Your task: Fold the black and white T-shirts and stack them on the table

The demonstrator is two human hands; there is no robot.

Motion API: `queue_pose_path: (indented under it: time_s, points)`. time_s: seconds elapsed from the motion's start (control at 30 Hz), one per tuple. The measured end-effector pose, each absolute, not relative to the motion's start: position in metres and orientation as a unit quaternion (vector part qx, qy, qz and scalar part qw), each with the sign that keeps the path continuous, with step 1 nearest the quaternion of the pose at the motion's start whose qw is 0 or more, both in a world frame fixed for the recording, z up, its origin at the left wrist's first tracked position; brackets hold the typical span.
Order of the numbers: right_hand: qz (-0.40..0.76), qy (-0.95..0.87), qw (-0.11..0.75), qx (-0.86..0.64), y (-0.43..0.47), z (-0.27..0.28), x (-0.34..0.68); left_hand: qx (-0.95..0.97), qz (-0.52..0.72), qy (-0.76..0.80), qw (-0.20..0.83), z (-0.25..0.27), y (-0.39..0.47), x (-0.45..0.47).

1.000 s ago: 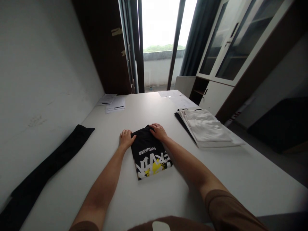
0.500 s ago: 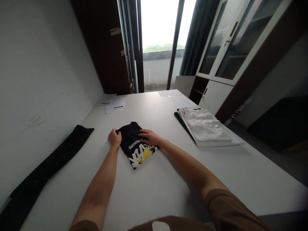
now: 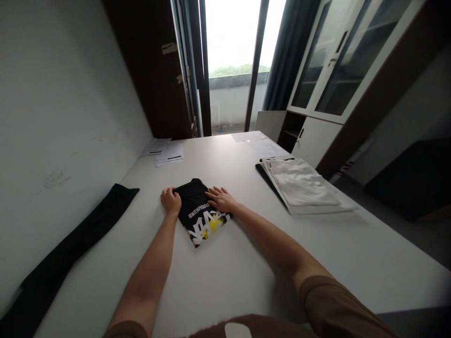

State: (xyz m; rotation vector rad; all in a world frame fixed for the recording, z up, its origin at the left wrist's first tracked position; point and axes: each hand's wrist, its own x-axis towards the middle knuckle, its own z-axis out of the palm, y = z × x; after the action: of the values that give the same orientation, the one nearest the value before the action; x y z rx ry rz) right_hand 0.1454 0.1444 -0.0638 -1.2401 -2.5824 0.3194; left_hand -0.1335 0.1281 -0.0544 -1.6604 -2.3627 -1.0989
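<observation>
In the head view, a folded black shirt lies on the white table, between the person's hands. A small white word on it seems to read "EUISUKURO". Below run large white letters, cut off by the fold, so I cannot read them whole, with a yellow patch among them. The left hand is at the shirt's left corner, fingers curled; whether they pinch the cloth I cannot tell. The right hand rests on the right edge, fingers slightly spread. Print on the papers at far left is too small to read. Folded white cloth lies right, black cloth left.
</observation>
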Motion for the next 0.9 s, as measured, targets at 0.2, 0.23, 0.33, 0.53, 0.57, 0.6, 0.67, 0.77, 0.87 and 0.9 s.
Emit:
queue_pose_path:
  time_s: [0.2, 0.23, 0.33, 0.53, 0.57, 0.6, 0.67, 0.77, 0.87, 0.9]
  points:
    - [0.057, -0.864, 0.103, -0.489, 0.146, -0.058, 0.152, -0.568, -0.352, -0.742, 0.054, -0.056, 0.126, -0.126]
    - [0.052, -0.861, 0.1, -0.496, 0.147, -0.057, 0.154, -0.576, -0.351, -0.736, 0.061, -0.057, 0.126, -0.125]
    - [0.049, -0.859, 0.102, -0.499, 0.147, -0.058, 0.156, -0.619, -0.337, -0.707, 0.062, -0.06, 0.126, -0.122]
    - [0.049, -0.855, 0.126, -0.501, 0.146, -0.057, 0.155, -0.672, -0.255, -0.695, -0.005, -0.07, 0.131, -0.121]
    - [0.049, -0.853, 0.129, -0.503, 0.146, -0.056, 0.155, -0.674, -0.241, -0.698, -0.005, -0.071, 0.132, -0.121]
    - [0.049, -0.852, 0.131, -0.504, 0.145, -0.056, 0.155, -0.675, -0.228, -0.702, -0.004, -0.072, 0.132, -0.121]
    - [0.048, -0.852, 0.137, -0.504, 0.146, -0.056, 0.156, -0.676, -0.202, -0.708, -0.001, -0.073, 0.132, -0.121]
    - [0.048, -0.852, 0.138, -0.503, 0.146, -0.056, 0.156, -0.676, -0.175, -0.715, -0.001, -0.073, 0.131, -0.12]
    - [0.05, -0.852, 0.139, -0.503, 0.147, -0.057, 0.156, -0.677, -0.173, -0.715, 0.005, -0.073, 0.131, -0.119]
    - [0.05, -0.852, 0.141, -0.503, 0.147, -0.057, 0.156, -0.677, -0.175, -0.715, 0.007, -0.072, 0.131, -0.119]
